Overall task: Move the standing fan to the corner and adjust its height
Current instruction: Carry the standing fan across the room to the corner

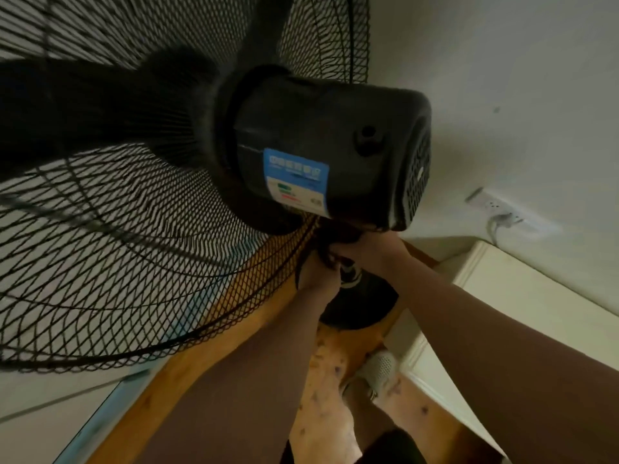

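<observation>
Both forearms enter from the bottom of the frame and converge at centre. Closest to the lens is the standing fan; its head fills the upper left and centre. The black mesh grille covers the left half, and the motor housing points right with a blue-white label on its side. Just under the housing, 2 hands are on the pole. The left hand is lower, fingers curled round the pole and holding it. The right hand is directly above and touching the left, wrapped over the top of the pole where it meets the housing. Its fingertips are lost in shadow, so only the grip itself is readable. A short chrome section of pole shows between the hands and the base. Below that, the round black base sits flat on the orange wood floor. It stands between a white panel with a blue edge at lower left and a cream cabinet at right. 1 grey mesh shoe is on the floor just beside the base, lower centre. Furthest back is a pale wall at upper right. Low on it, above the cabinet, is a white outlet with a plug and cord in it. The frame is dim and motion-blurred.
</observation>
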